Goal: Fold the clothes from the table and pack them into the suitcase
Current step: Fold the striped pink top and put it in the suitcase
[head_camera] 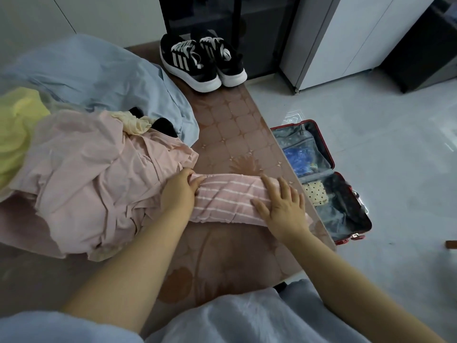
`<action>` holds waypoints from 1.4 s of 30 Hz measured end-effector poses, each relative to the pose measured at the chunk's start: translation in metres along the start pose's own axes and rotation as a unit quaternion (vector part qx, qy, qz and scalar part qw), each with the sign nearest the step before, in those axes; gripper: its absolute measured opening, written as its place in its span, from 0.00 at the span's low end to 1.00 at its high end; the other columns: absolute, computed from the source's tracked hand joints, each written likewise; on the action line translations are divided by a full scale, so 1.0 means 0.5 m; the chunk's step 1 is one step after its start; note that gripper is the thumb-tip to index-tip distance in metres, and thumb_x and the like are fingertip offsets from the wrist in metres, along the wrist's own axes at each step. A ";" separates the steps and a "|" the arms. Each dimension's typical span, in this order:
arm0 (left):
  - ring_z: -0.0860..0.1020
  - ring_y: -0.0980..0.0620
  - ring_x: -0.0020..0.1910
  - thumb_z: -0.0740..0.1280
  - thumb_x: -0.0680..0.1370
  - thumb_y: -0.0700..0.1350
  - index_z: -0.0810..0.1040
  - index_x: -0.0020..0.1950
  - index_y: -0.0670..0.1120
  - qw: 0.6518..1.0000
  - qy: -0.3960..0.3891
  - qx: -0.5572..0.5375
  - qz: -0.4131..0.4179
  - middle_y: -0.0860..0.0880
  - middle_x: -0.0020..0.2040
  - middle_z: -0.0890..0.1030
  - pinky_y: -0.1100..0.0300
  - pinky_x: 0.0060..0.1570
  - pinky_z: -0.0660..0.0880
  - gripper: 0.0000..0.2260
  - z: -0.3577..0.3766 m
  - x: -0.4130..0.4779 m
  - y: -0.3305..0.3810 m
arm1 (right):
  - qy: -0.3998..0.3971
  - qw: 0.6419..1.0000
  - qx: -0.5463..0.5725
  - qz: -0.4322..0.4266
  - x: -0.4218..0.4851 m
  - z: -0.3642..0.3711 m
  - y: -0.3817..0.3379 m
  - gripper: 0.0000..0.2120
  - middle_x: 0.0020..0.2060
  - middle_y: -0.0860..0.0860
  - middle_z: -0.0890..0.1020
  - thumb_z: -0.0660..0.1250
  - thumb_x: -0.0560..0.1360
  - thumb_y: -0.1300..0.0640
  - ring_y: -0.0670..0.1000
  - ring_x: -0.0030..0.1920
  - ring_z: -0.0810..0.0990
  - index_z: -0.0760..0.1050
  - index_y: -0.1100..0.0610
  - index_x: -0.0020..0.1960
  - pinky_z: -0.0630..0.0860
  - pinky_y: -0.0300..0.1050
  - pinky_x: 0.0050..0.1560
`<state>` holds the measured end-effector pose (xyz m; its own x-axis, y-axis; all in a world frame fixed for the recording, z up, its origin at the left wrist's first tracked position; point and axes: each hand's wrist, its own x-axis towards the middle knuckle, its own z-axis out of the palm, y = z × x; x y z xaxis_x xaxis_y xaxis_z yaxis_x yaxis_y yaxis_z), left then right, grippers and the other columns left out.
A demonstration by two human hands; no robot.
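Observation:
A pink garment with white stripes (230,196) lies folded into a narrow band on the brown patterned table (237,134). My left hand (179,188) grips its left end, fingers curled into the cloth. My right hand (279,201) lies flat on its right end, fingers spread and pressing down. A pile of unfolded clothes sits to the left: plain pink cloth (94,174), a light blue piece (99,75), a yellow piece (17,125). The small red suitcase (329,154) lies open on the floor right of the table, with folded items inside.
A pair of black sneakers (202,60) with white stripes stands at the table's far end. A dark cabinet (230,18) and a grey cupboard (346,38) stand beyond. Pale floor (395,144) stretches around the suitcase.

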<state>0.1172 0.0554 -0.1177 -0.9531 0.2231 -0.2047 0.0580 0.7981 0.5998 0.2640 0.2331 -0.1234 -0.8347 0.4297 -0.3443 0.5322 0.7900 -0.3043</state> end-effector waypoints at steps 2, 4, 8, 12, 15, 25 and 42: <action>0.76 0.42 0.53 0.63 0.78 0.50 0.77 0.57 0.44 1.000 -0.006 0.001 -0.005 0.43 0.53 0.80 0.57 0.46 0.67 0.12 -0.001 0.007 0.004 | -0.007 1.000 -0.005 0.010 0.006 -0.009 -0.004 0.42 0.76 0.53 0.50 0.30 0.63 0.22 0.59 0.75 0.50 0.42 0.36 0.74 0.45 0.58 0.74; 0.74 0.40 0.56 0.62 0.79 0.50 0.74 0.64 0.47 0.999 0.021 0.041 0.029 0.42 0.57 0.76 0.52 0.53 0.69 0.16 -0.012 0.003 0.007 | -0.001 1.000 0.008 0.018 0.000 -0.014 -0.009 0.37 0.77 0.53 0.44 0.39 0.70 0.25 0.60 0.75 0.44 0.40 0.38 0.74 0.40 0.58 0.73; 0.71 0.41 0.59 0.60 0.78 0.47 0.72 0.67 0.47 0.968 0.096 0.067 0.223 0.43 0.61 0.73 0.48 0.60 0.68 0.17 -0.034 -0.047 0.000 | 0.092 0.993 0.065 0.020 -0.044 -0.001 -0.002 0.38 0.76 0.54 0.43 0.44 0.72 0.28 0.59 0.76 0.42 0.42 0.45 0.76 0.41 0.59 0.73; 0.71 0.42 0.60 0.63 0.76 0.49 0.72 0.65 0.44 0.974 0.063 0.076 0.204 0.43 0.61 0.73 0.47 0.59 0.69 0.19 -0.002 -0.094 -0.015 | 0.207 0.964 0.146 0.079 -0.071 0.021 -0.007 0.35 0.68 0.62 0.65 0.54 0.71 0.34 0.64 0.69 0.62 0.65 0.61 0.65 0.57 0.62 0.70; 0.72 0.41 0.52 0.70 0.73 0.51 0.71 0.55 0.39 0.994 0.084 0.010 0.068 0.41 0.53 0.75 0.49 0.52 0.69 0.20 0.004 -0.096 -0.024 | 0.247 0.951 0.147 0.113 -0.090 0.028 0.004 0.26 0.59 0.61 0.72 0.56 0.70 0.36 0.64 0.62 0.70 0.71 0.59 0.48 0.62 0.62 0.64; 0.75 0.46 0.39 0.67 0.76 0.46 0.75 0.45 0.39 0.995 0.066 -0.078 0.023 0.47 0.39 0.78 0.57 0.40 0.69 0.10 -0.040 -0.059 -0.022 | 0.232 0.960 0.152 0.043 -0.072 -0.023 0.048 0.14 0.63 0.56 0.73 0.66 0.74 0.47 0.61 0.63 0.66 0.79 0.59 0.42 0.54 0.60 0.69; 0.60 0.38 0.71 0.60 0.78 0.55 0.50 0.75 0.40 0.995 -0.071 -0.002 -0.074 0.37 0.73 0.59 0.48 0.68 0.58 0.33 -0.001 -0.079 0.016 | 0.005 0.927 0.311 0.209 -0.021 -0.013 -0.042 0.37 0.61 0.60 0.74 0.65 0.71 0.35 0.62 0.61 0.74 0.63 0.63 0.66 0.72 0.53 0.59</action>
<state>0.1552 0.0526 -0.1041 -0.8992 0.1798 -0.3989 -0.0819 0.8265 0.5570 0.2603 0.2148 -0.1076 -0.5375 0.6471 -0.5407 0.7850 0.1497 -0.6011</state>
